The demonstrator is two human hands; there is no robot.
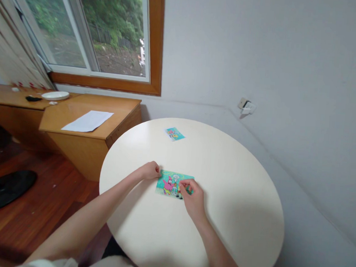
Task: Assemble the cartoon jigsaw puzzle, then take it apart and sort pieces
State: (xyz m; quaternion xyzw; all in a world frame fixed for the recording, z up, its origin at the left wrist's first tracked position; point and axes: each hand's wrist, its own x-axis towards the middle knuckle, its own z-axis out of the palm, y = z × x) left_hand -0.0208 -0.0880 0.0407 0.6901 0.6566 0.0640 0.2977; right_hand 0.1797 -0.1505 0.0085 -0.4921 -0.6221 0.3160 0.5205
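A teal cartoon picture (174, 182), flat like a small jigsaw or card, lies on the round cream table (228, 194) in front of me. My left hand (149, 171) rests curled at its upper left corner, fingers closed and touching the edge. My right hand (192, 198) pinches at the picture's lower right part with thumb and forefinger; what lies between the fingertips is too small to make out. A second, smaller teal picture card (174, 133) lies apart near the table's far edge.
A wooden desk (106, 116) stands left of the table under a window, with a white sheet of paper (88, 120) and a white plate (55, 95) on it. A black chair base (3, 190) sits on the wooden floor. Grey walls close the right side.
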